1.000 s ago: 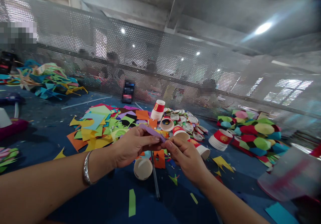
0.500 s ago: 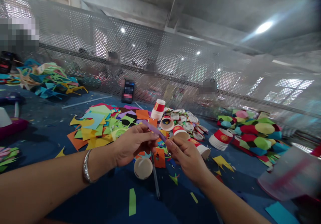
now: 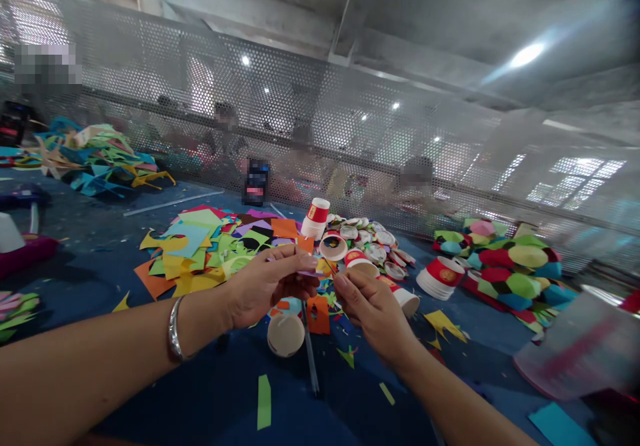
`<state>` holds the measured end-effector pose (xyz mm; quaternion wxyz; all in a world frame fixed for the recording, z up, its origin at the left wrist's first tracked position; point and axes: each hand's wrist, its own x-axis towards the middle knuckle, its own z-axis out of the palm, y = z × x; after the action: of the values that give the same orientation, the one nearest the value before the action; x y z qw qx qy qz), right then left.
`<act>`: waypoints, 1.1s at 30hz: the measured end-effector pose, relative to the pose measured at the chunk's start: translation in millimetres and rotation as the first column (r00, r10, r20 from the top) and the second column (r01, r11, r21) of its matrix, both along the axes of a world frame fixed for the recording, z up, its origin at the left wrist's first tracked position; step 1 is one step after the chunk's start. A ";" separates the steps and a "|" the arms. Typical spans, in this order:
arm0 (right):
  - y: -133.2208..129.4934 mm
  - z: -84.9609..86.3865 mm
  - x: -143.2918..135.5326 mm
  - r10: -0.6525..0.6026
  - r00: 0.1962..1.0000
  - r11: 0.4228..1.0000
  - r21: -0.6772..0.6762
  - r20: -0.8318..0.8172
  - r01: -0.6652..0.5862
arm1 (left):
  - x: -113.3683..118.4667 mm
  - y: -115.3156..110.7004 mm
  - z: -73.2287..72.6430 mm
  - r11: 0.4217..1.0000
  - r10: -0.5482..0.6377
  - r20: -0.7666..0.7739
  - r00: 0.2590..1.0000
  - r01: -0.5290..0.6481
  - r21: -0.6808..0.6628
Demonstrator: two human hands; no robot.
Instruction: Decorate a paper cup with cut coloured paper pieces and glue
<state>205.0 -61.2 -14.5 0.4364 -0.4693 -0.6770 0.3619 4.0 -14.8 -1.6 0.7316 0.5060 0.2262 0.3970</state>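
Observation:
Between the fingers of my left hand (image 3: 275, 283) is a purple paper piece (image 3: 311, 273), seen nearly edge-on. My right hand (image 3: 367, 303) is just right of it, thumb and fingers pinched together; what they hold, if anything, is too small to tell. A gap separates the two hands. Below my left hand stands a round paper cup (image 3: 285, 335), its opening facing up. Beside the cup a clear stick (image 3: 310, 353) lies on the blue table (image 3: 210, 399). Orange paper (image 3: 319, 316) lies beneath the space between my hands.
Colored paper scraps (image 3: 193, 243) spread behind my left hand. Red-and-white cups (image 3: 316, 219) and a pile of round pieces (image 3: 373, 233) lie beyond my hands. A translucent bucket (image 3: 575, 346) stands at right. Perforated metal sheeting (image 3: 325, 106) rises behind, with people beyond it.
The purple paper has left my right fingers and now sits lower, folded or turned in my left hand. My hands have otherwise barely moved.

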 end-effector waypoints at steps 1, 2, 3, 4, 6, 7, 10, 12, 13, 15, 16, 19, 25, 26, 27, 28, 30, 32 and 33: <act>-0.1 0.2 -0.1 0.004 1.000 1.000 -0.009 -0.004 -0.004 | 0.0 0.0 0.2 0.999 0.016 -0.016 1.000 -0.015 0.048; -0.4 0.5 -0.2 0.006 1.000 1.000 -0.017 -0.006 -0.006 | -0.2 0.0 0.1 0.995 0.038 -0.030 0.999 -0.035 0.097; -0.7 0.8 -0.3 0.008 1.000 1.000 -0.024 -0.007 -0.008 | -0.4 0.2 -0.2 0.988 0.063 -0.042 0.997 -0.056 0.144; -1.0 1.1 -0.3 0.010 1.000 0.999 -0.031 -0.007 -0.010 | -0.6 0.5 -0.6 0.979 0.090 -0.052 0.995 -0.079 0.187; -1.3 1.6 -0.2 0.014 1.000 0.999 -0.041 -0.007 -0.014 | -1.1 1.3 -1.6 0.961 0.129 -0.063 0.990 -0.109 0.254; -1.4 1.7 -0.2 0.016 1.000 0.999 -0.044 -0.008 -0.017 | -1.2 1.7 -2.1 0.953 0.143 -0.061 0.988 -0.120 0.276; -1.5 1.9 -0.4 0.020 1.000 0.998 -0.053 -0.004 -0.020 | -0.6 2.8 -3.4 0.932 0.196 -0.041 0.980 -0.173 0.317; -1.8 2.1 -0.8 0.018 1.000 0.998 -0.059 0.000 -0.018 | 0.2 3.3 -4.6 0.921 0.227 -0.030 0.973 -0.205 0.330; -2.0 2.3 -1.0 0.017 1.000 0.998 -0.061 0.003 -0.016 | 0.5 3.5 -5.3 0.919 0.233 -0.031 0.972 -0.209 0.334; -2.5 2.6 -1.3 0.015 1.000 0.998 -0.064 0.006 -0.015 | 0.9 4.0 -6.4 0.921 0.222 -0.033 0.974 -0.199 0.334; -2.6 2.8 -1.3 0.016 1.000 0.998 -0.065 0.008 -0.016 | 0.8 4.2 -6.8 0.923 0.221 -0.034 0.975 -0.198 0.331; -2.6 2.9 -0.9 0.025 1.000 0.998 -0.064 0.012 -0.024 | 0.1 4.7 -6.2 0.921 0.247 -0.025 0.969 -0.227 0.318; -2.1 1.5 -0.1 0.028 1.000 0.998 -0.063 0.009 -0.027 | 0.6 1.7 -2.1 0.941 0.213 0.035 0.976 -0.215 0.261; -2.0 1.3 -0.1 0.025 1.000 0.998 -0.060 0.006 -0.024 | 0.9 1.0 -1.7 0.946 0.206 0.040 0.978 -0.210 0.246; -2.0 1.1 -0.1 0.022 1.000 0.998 -0.057 0.002 -0.022 | 1.0 0.5 -1.5 0.949 0.205 0.048 0.978 -0.211 0.234; -2.1 1.2 -0.1 0.020 1.000 0.998 -0.055 -0.002 -0.020 | 1.1 0.1 -1.5 0.950 0.209 0.059 0.976 -0.217 0.224; -2.2 1.6 -0.3 0.018 1.000 0.998 -0.052 -0.008 -0.019 | 1.0 0.0 -1.8 0.951 0.219 0.074 0.973 -0.230 0.206; -2.5 2.2 -0.7 0.021 1.000 0.998 -0.053 -0.009 -0.022 | 1.1 0.0 -2.5 0.954 0.214 0.083 0.973 -0.227 0.195; -2.7 2.6 -0.8 0.024 1.000 0.998 -0.054 -0.008 -0.024 | 1.3 0.0 -2.9 0.957 0.206 0.083 0.975 -0.218 0.193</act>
<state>204.1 -63.9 -11.9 0.4217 -0.4714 -0.6708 0.3872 5.4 -14.8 -4.5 0.6367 0.5374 0.2150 0.5094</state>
